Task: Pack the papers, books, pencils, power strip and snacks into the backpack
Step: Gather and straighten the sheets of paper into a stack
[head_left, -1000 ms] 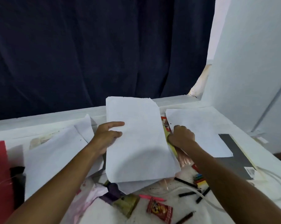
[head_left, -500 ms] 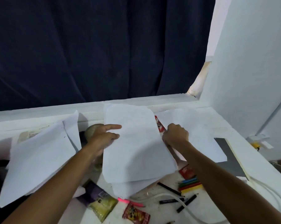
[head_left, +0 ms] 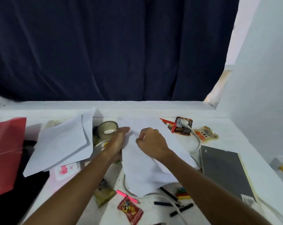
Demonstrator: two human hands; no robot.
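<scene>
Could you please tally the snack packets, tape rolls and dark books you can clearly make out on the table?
Snack packets: 4
Tape roll: 1
Dark book: 1
Total: 6

Dim, cool, even light; soft shadows fall under the loose white paper sheets (head_left: 61,143). Edges bow wide-angle, slight blur throughout.

Left hand (head_left: 119,140) and right hand (head_left: 149,142) (fingers curled) sit close together, arms outstretched.
</scene>
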